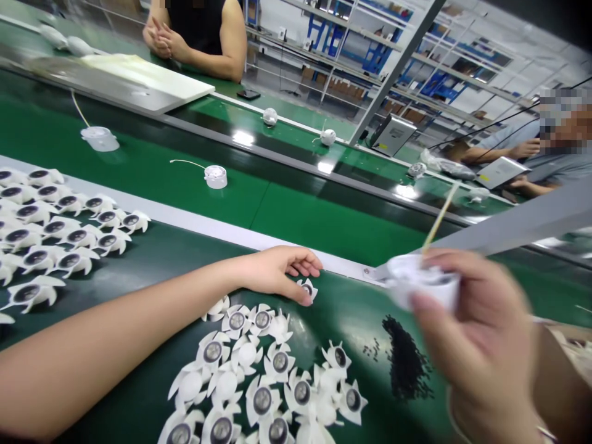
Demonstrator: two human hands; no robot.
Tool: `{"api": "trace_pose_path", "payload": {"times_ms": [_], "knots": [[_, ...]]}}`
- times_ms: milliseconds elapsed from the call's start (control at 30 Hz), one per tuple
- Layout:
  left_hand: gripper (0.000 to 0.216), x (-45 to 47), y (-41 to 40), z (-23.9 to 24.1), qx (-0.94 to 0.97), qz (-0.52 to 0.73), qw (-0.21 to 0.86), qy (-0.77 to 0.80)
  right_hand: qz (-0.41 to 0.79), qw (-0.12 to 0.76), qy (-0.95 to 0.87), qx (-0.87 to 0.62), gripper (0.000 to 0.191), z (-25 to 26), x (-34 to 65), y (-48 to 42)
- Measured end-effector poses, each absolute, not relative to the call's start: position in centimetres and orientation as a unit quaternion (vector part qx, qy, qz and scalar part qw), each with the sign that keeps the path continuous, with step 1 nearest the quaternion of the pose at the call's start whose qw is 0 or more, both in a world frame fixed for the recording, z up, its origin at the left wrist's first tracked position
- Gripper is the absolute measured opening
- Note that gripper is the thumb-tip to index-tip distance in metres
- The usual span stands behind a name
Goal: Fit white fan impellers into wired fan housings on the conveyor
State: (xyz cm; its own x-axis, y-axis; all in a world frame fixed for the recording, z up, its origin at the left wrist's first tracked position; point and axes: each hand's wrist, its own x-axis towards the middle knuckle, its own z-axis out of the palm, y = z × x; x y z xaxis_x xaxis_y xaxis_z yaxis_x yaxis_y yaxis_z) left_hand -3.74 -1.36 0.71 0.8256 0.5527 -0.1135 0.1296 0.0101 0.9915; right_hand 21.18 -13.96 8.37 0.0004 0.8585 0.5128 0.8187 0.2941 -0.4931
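White plastic cup point(422, 282) gripped in my R hand point(481, 333) (fingers closed, blurred); L hand point(277, 272) half open, tips touching lens piece point(308, 290) on green belt point(365, 320).

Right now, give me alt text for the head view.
The right hand holds a white cup-shaped housing with a wooden stick; the left hand touches a small white finned part on a green conveyor, near a pile of tiny black pieces.
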Motion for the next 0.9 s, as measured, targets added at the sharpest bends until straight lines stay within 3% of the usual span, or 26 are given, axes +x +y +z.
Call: {"api": "trace_pose_path", "payload": {"times_ms": [100,200,467,767,900], "knots": [[0.04,-3.5,-1.0,0.7,0.613,0.197,0.721,0.257,0.139,0.371,-0.745,-0.536,0.016,6.6,18.0,-12.1],[0.028,-3.5,-0.8,0.8,0.59,0.213,0.729,0.272,0.154,0.323,-0.788,-0.501,0.013,5.2,16.8,-11.1],[0.041,-3.7,-0.6,0.5,0.628,0.198,0.699,0.279,0.141,0.204,-0.851,-0.463,0.014,3.7,16.8,-11.6],[0.029,-3.2,-1.2,0.8,0.665,0.174,0.656,0.311,0.217,0.178,-0.818,-0.501,0.014,3.9,16.4,-10.7],[0.036,-3.6,-1.4,1.4,0.714,0.138,0.591,0.349,0.23,0.162,-0.839,-0.466,0.01,3.8,17.8,-10.3]]}}
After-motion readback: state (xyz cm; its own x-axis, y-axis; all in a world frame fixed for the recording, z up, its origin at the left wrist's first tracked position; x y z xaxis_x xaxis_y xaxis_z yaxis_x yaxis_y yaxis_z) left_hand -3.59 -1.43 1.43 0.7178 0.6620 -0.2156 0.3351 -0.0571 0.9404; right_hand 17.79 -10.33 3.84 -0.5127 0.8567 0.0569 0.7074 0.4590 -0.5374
